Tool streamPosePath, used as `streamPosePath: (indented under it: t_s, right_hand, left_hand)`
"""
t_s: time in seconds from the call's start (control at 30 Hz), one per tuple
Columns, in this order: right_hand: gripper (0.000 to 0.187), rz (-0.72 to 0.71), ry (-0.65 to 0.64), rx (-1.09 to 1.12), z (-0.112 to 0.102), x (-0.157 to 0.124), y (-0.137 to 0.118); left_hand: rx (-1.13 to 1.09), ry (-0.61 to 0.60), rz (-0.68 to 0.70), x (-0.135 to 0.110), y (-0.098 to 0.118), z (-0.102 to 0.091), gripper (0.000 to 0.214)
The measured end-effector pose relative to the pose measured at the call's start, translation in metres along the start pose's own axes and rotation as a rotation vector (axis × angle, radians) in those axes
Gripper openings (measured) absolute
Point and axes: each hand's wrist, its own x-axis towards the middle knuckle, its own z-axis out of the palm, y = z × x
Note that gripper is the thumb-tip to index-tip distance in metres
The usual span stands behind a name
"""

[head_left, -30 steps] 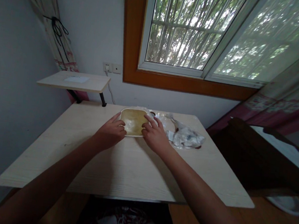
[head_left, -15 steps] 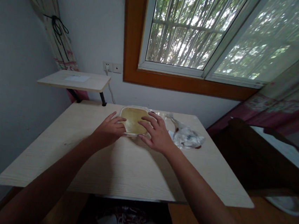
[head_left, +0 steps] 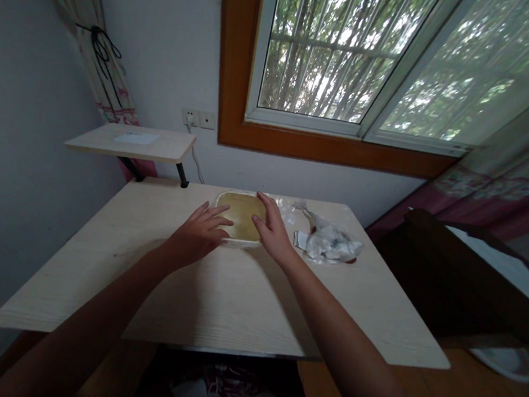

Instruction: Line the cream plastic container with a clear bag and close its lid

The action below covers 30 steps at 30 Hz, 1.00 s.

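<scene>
A shallow rectangular container [head_left: 240,216] with a pale rim and a yellowish inside or top sits near the desk's back edge. Whether its top is a clear lid I cannot tell. My left hand [head_left: 202,233] is open at its left side, fingers spread over the rim and near corner. At the right side my right hand [head_left: 275,227] is closed on the container, thumb over the top and fingers along the right edge toward the far corner. Those fingertips are partly hidden. Right of that hand lies a crumpled clear plastic bag [head_left: 333,241] with something dark and reddish inside.
The pale wooden desk [head_left: 235,308] stands against the wall below a window [head_left: 335,49]. A small raised shelf [head_left: 132,142] with a paper on it is at the back left. A white packet [head_left: 300,240] lies beside the bag. Dark furniture [head_left: 471,287] stands to the right.
My right hand has gone from spread fingers over the container to its right side. The container has shifted slightly right, and my left fingers have spread more over its left part.
</scene>
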Motion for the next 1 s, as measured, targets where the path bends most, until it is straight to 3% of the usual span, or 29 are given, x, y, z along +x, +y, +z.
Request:
streamPosePath:
  t_s: [0.1,0.23,0.37,0.43,0.57,0.73,0.87,1.0]
  right_hand:
    - [0.056,0.038,-0.001,0.017,0.001,0.0,0.005]
    - [0.056,0.054,0.0,0.02,0.001,0.001,0.003]
    - [0.057,0.063,-0.006,0.024,0.004,0.002,0.001]
    - [0.056,0.075,-0.006,0.034,0.006,0.003,0.0]
    - [0.056,0.095,0.004,0.068,0.009,0.002,-0.001]
    - [0.069,0.104,-0.048,0.128,0.01,-0.004,0.002]
    - [0.1,0.084,-0.108,0.19,0.012,-0.008,0.011]
    - [0.136,0.027,-0.153,0.258,0.012,-0.011,0.018]
  left_hand:
    - [-0.036,0.046,-0.001,-0.002,0.002,0.0,0.018]
    - [-0.129,0.181,-0.052,-0.003,0.003,0.001,0.05]
    - [-0.299,0.372,-0.239,0.004,-0.015,0.017,0.06]
    - [-0.426,0.408,-0.314,0.008,-0.027,0.03,0.067]
    - [-0.612,0.322,-0.305,0.011,-0.035,0.048,0.092]
    - [-0.728,0.305,-0.322,0.008,-0.023,0.05,0.119]
    - [-0.808,0.287,-0.295,0.005,-0.021,0.053,0.133]
    - [-0.71,0.223,-0.262,0.001,-0.024,0.055,0.144]
